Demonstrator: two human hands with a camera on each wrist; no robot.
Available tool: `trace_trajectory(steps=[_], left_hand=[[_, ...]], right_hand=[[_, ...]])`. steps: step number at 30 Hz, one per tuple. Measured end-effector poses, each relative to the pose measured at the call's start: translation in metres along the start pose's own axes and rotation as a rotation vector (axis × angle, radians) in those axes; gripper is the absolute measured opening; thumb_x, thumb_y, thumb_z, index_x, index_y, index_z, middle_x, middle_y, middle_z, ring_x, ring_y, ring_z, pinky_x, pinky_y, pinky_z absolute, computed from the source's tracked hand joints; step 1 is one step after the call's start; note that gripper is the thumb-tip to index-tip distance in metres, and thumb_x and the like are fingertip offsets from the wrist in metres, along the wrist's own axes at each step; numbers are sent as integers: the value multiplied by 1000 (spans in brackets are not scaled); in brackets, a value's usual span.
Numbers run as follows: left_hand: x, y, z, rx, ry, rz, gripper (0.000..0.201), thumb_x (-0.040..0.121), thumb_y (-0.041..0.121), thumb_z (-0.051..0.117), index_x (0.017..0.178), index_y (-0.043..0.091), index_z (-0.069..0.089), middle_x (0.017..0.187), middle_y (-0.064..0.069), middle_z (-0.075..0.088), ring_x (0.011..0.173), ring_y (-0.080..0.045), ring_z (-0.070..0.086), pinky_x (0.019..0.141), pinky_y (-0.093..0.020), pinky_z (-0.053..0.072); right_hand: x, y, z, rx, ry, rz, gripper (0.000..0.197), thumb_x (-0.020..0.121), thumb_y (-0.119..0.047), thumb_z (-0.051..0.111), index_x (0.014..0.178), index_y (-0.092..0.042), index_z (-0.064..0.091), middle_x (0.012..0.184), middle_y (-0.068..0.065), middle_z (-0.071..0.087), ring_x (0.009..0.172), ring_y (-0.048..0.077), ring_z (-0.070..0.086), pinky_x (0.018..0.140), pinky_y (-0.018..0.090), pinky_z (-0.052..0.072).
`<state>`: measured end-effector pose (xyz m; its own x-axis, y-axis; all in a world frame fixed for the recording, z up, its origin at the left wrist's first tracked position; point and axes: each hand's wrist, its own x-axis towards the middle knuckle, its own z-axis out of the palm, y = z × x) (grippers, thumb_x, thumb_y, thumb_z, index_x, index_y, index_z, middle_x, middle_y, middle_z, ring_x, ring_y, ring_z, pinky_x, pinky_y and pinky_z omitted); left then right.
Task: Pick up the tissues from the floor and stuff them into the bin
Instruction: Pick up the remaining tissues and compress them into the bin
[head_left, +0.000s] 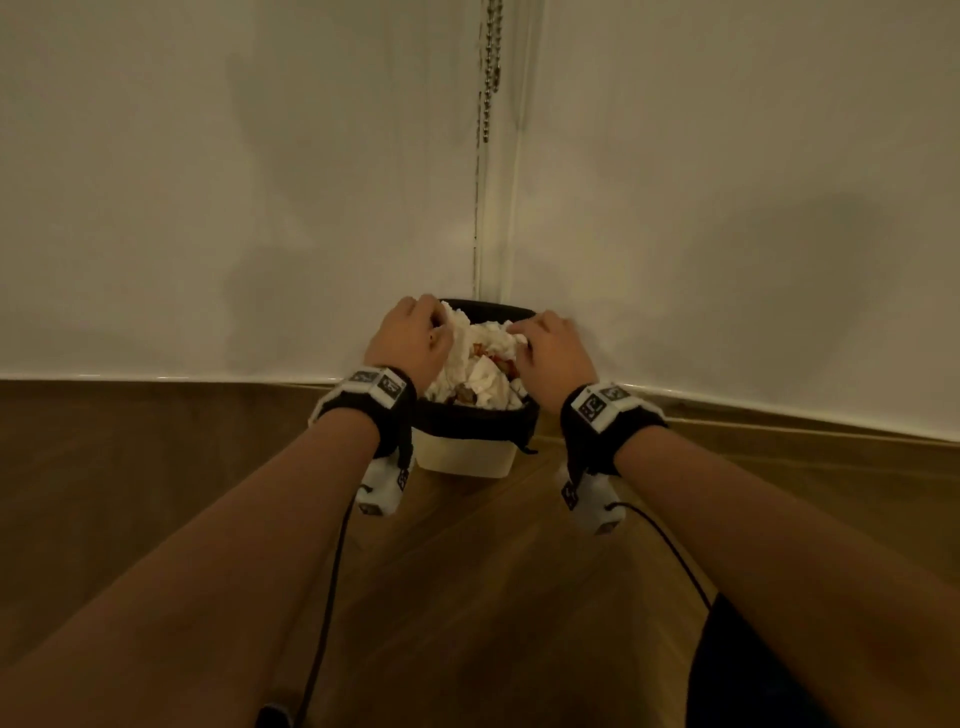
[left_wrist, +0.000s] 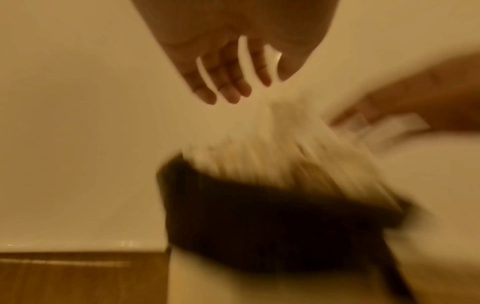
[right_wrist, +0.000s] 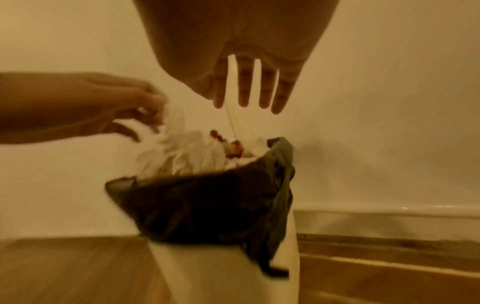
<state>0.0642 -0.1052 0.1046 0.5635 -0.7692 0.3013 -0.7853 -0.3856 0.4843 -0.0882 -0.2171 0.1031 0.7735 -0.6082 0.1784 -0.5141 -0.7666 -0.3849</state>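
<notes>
White crumpled tissues (head_left: 480, 371) heaped above rim, cream bin (head_left: 467, 460), black liner

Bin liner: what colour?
Black, folded over the rim of the cream bin; the bin liner shows best in the right wrist view.

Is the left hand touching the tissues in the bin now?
Touching. In the right wrist view the left hand pinches a fold of the tissues piled above the bin.

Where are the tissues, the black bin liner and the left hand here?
tissues (head_left: 483, 382), head view, on the white crumpled heap in the bin's mouth.
black bin liner (right_wrist: 207, 205), right wrist view, on its folded-over front.
left hand (head_left: 408, 335), head view, on the back of the hand.
</notes>
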Motion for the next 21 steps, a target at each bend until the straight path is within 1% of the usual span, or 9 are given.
trace_trajectory(steps=[2, 3, 5, 6, 8, 13, 16, 18, 21], left_hand=[[-21, 6, 12, 132, -129, 123, 32, 94, 34, 38, 118, 19, 52, 121, -5, 51, 107, -22, 52, 89, -36, 43], [-30, 8, 19, 203, -215, 156, 39, 96, 35, 32, 128, 19, 47, 133, -4, 47, 119, -21, 46, 99, -38, 37], [-40, 8, 28, 310, -387, 127, 48, 99, 34, 21, 144, 18, 29, 151, 0, 28, 139, -16, 24, 114, -40, 16], [-42, 7, 30, 345, -463, 90, 50, 100, 34, 17, 147, 18, 21, 155, 2, 19, 143, -13, 14, 116, -40, 8], [-39, 4, 30, 403, -555, 45, 51, 100, 34, 13, 149, 17, 15, 157, 4, 12, 144, -12, 7, 117, -40, 3], [-25, 5, 21, 442, -660, 26, 49, 100, 32, 15, 148, 22, 20, 156, 6, 16, 144, -17, 12, 116, -46, 5], [-23, 9, 16, 412, -584, 47, 46, 99, 33, 22, 143, 22, 32, 150, 2, 31, 138, -19, 28, 113, -48, 14], [-25, 11, 12, 370, -451, 49, 43, 97, 33, 31, 137, 22, 41, 143, -1, 40, 129, -22, 40, 107, -44, 28], [-29, 12, 3, 224, -282, -17, 35, 92, 29, 40, 125, 22, 50, 132, -5, 45, 113, -25, 51, 93, -40, 41]], right_hand=[[-20, -8, 15, -67, -43, -129, 41, 97, -27, 39, 137, -18, 44, 142, 8, 40, 131, 28, 34, 111, 36, 28], [-28, -11, 23, -115, -116, -162, 46, 98, -30, 36, 142, -18, 36, 149, 5, 32, 137, 26, 27, 114, 38, 24], [-39, -16, 38, -179, -261, -142, 54, 99, -35, 30, 149, -18, 20, 157, 0, 16, 145, 21, 12, 118, 39, 14], [-41, -17, 44, -191, -306, -115, 56, 99, -36, 28, 150, -19, 15, 158, -2, 10, 146, 18, 6, 117, 39, 10], [-39, -18, 51, -216, -357, -67, 55, 99, -37, 23, 150, -19, 12, 159, -3, 5, 146, 17, 2, 117, 39, 6], [-21, -22, 45, -253, -488, 7, 53, 99, -37, 16, 149, -19, 16, 159, -3, 7, 146, 21, 6, 117, 46, 6], [-18, -25, 35, -222, -447, 0, 48, 99, -34, 22, 144, -19, 32, 155, 0, 22, 142, 25, 19, 115, 47, 16], [-22, -27, 28, -246, -347, -28, 42, 98, -32, 30, 135, -18, 45, 146, 3, 36, 133, 28, 32, 109, 46, 27], [-27, -26, 18, -238, -172, -34, 35, 95, -28, 38, 126, -17, 52, 131, 6, 48, 121, 29, 42, 99, 43, 38]])
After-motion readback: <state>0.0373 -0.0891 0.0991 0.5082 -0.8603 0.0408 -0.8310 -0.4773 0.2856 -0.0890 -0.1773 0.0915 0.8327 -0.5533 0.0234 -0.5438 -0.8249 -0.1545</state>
